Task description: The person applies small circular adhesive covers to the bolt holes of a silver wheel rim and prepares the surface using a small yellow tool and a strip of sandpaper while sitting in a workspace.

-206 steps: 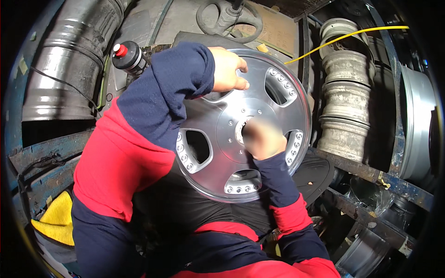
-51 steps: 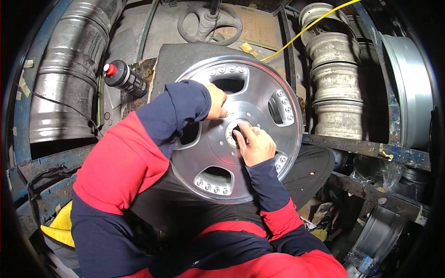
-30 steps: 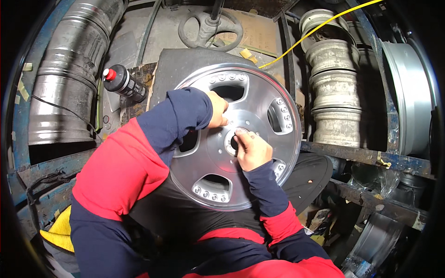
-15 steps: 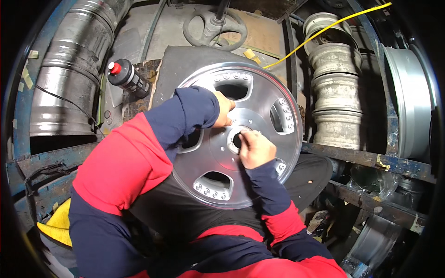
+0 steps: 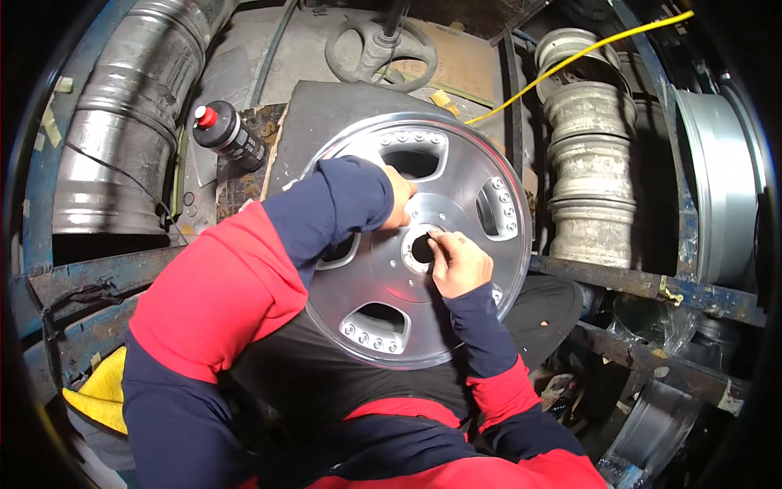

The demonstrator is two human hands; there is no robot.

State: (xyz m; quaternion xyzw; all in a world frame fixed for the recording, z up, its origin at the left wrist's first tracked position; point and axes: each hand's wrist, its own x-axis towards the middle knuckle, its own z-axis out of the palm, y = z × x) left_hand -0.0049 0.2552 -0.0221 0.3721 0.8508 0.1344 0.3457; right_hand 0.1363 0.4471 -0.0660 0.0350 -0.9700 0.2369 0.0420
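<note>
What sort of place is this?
Probably a wheel workshop: a shiny wheel lies mid-picture, dull, weathered rims stand stacked at right, and more metal rims line the left.

A round, polished silver metal wheel [image 5: 391,285] with bolt-lined slots and an open centre faces upward, mid-frame, slightly right.

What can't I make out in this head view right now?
All in the head view:
Whether the right hand pinches anything: its own fingers cover the spot.
What lies under the left hand: the hand hides it.
Most of the wheel's left opening: behind the left sleeve.
The black post's upper end: cut off by the top edge.
</note>
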